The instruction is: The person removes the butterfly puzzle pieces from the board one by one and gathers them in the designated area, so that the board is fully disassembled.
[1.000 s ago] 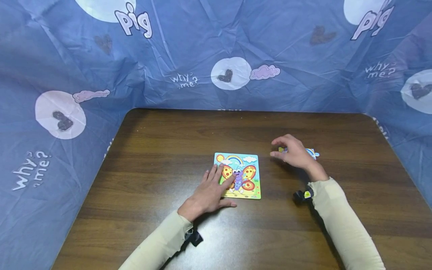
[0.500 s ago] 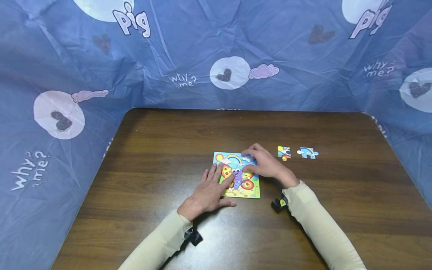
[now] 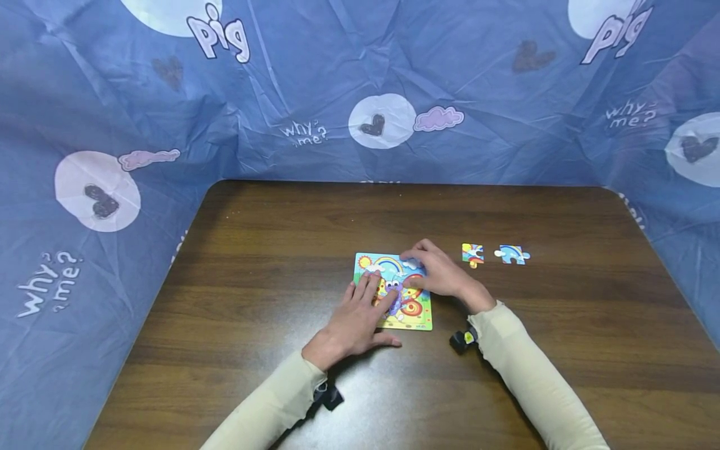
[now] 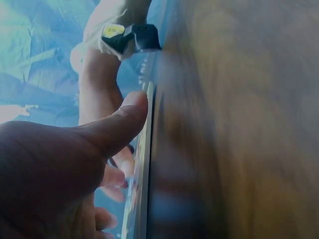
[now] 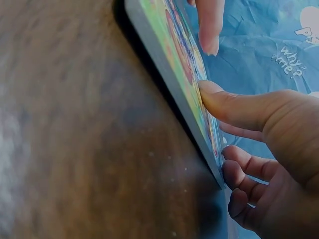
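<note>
A square butterfly jigsaw puzzle [image 3: 413, 309] lies flat on the table, with a sun and rainbow along its far side. My left hand [image 3: 351, 322] rests over its left part with fingers spread, hiding much of the left wing. At the far right corner, my right hand [image 3: 444, 273] grips the puzzle. In the right wrist view its thumb [image 5: 227, 103] presses on the printed face while the fingers curl at the edge. The left wrist view shows the left thumb [image 4: 117, 124] stretched out beside the puzzle's thin side [image 4: 144, 184].
Two loose jigsaw pieces lie right of the puzzle: a yellow-and-red one [image 3: 473, 253] and a rainbow one [image 3: 512, 254]. The brown wooden table [image 3: 253, 281] is surrounded by blue printed cloth [image 3: 304, 81] at the back and sides.
My right hand has moved left from above the loose pieces to the puzzle's far right corner. My left hand has shifted slightly right across the puzzle. Both loose pieces now show fully.
</note>
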`<move>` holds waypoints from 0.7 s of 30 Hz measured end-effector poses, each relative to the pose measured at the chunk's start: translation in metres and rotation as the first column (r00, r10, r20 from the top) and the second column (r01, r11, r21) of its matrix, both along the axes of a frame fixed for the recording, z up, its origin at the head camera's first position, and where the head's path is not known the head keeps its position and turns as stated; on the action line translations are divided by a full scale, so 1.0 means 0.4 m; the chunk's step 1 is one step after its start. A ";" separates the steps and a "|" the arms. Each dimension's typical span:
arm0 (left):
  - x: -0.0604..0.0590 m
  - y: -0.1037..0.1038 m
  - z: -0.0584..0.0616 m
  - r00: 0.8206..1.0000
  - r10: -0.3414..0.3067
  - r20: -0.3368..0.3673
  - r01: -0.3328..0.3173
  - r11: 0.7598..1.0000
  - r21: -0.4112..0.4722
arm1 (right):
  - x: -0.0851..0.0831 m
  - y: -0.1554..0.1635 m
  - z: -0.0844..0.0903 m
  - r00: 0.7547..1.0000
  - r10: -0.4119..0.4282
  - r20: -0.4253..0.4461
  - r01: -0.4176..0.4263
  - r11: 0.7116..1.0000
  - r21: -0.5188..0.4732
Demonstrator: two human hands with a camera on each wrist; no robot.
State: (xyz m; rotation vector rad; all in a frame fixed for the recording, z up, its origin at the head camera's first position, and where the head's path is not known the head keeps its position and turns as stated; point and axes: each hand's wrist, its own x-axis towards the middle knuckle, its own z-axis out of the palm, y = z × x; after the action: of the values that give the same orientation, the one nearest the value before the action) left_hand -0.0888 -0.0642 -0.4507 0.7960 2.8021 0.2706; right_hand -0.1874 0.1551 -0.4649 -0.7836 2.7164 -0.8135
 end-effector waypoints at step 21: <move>0.003 0.042 -0.022 1.000 -0.019 -0.010 0.018 0.997 -0.080 | -0.001 0.006 -0.026 0.994 0.095 -0.062 -0.102 0.986 -0.133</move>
State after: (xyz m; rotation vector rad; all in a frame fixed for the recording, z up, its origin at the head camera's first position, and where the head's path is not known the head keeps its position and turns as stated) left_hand -0.0875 -0.0474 -0.4594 0.8071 2.7944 0.1498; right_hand -0.1877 0.1577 -0.4752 -0.9746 2.6666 -0.9766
